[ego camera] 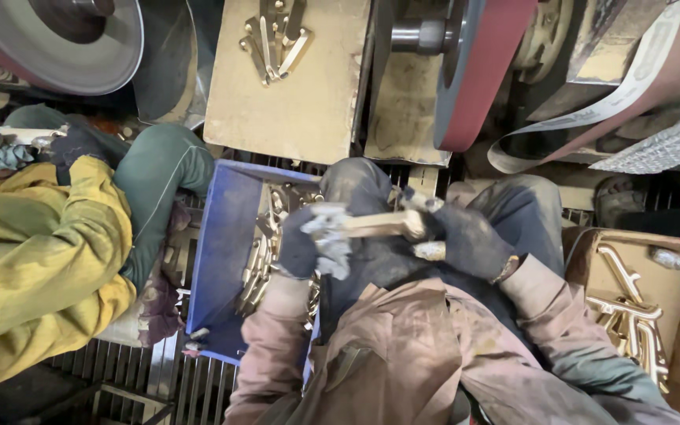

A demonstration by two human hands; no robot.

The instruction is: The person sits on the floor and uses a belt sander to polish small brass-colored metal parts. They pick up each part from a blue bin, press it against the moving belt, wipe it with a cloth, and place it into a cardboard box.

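Both gloved hands (312, 240) (470, 240) clamped around brass piece (375, 224)

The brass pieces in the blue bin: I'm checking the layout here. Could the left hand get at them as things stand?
Probably yes. The left hand sits right above the open blue bin of brass pieces, nothing between, though it now grips one end of a brass part.

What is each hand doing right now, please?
Left hand: gloved, closed on one end of the brass piece.
Right hand: gloved, closed on its other end.
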